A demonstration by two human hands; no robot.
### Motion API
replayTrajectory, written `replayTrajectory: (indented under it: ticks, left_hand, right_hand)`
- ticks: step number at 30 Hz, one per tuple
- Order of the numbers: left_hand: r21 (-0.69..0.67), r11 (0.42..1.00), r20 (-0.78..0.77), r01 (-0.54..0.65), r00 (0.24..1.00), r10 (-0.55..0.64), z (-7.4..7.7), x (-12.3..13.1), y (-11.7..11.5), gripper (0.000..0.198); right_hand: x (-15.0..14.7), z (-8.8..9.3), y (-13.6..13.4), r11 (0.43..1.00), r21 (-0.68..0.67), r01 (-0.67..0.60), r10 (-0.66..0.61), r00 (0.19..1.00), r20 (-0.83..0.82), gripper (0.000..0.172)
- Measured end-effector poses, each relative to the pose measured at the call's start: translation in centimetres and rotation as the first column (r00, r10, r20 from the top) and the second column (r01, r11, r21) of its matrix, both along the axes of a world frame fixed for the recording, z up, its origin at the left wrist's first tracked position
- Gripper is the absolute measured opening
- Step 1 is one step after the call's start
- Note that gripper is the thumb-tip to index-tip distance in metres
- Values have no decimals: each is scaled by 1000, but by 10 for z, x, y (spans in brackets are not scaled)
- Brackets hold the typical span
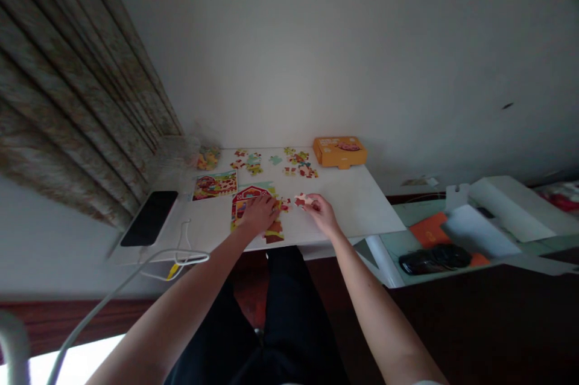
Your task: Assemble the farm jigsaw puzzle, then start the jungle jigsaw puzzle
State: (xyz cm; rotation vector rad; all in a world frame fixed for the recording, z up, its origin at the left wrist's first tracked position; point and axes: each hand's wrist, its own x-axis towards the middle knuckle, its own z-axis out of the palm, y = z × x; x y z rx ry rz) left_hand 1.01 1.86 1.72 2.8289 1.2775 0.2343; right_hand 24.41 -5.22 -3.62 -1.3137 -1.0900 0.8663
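My right hand [320, 213] pinches a brown and white puzzle piece [302, 200] just above the white table. My left hand [261, 213] lies flat with its fingers stretched over a partly joined jigsaw puzzle [249, 193], which shows a red barn. The hand covers part of this puzzle. Between the two hands a small patterned piece [284, 204] lies at the puzzle's right edge. A picture card [215, 185] with a farm scene is left of the joined pieces. Loose puzzle pieces [254, 163] are scattered farther back, with another group of pieces [302, 163] to their right.
An orange box [340, 151] stands at the table's back right. A clear bag of pieces [208, 157] is at the back left. A black phone [150, 218] and a white cable [181, 258] occupy the left side. Right of the table, a glass shelf holds a black object [434, 259].
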Motion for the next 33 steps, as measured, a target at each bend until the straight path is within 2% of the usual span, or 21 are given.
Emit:
replayTrajectory:
  ticks: [6, 9, 13, 16, 20, 23, 26, 29, 31, 33]
  left_hand:
    - [-51, 997, 119, 51, 992, -44, 6, -2, 8, 29]
    - [-85, 987, 190, 139, 974, -120, 5, 6, 1, 42]
    - [-116, 963, 271, 244, 940, -206, 4, 29, -10, 58]
    - [-102, 958, 291, 269, 929, -230, 3, 42, -14, 51]
    - [-63, 964, 298, 258, 927, -228, 1, 45, -13, 38]
    - [-58, 977, 313, 203, 933, -176, -1, 44, -13, 31]
    - [-90, 988, 315, 122, 945, -88, -6, 45, -10, 24]
    - [-128, 988, 319, 88, 947, -43, -12, 49, -5, 21]
    - [-145, 985, 320, 92, 946, -41, -16, 52, -2, 21]
    - [-144, 983, 299, 111, 952, -64, -19, 52, -1, 22]
  right_hand:
    - [3, 3, -2, 998, -39, -39, 44, 987, 155, 48]
    - [4, 6, -3, 995, -67, -78, 86, 987, 137, 49]
    - [4, 11, -3, 991, -77, -112, 118, 990, 72, 45]
    - [4, 14, -3, 991, -65, -121, 123, 992, 34, 42]
    - [4, 13, -4, 991, -74, -115, 119, 992, 45, 47]
    - [5, 10, -3, 1000, -23, 2, 1, 990, 138, 49]
    - [5, 8, -1, 986, 49, 159, -166, 935, 312, 38]
    - [4, 8, -1, 964, 90, 251, -261, 826, 499, 28]
    - [2, 10, -1, 960, 90, 265, -264, 748, 609, 25]
    - [-1, 14, -3, 976, 68, 205, -195, 700, 687, 25]
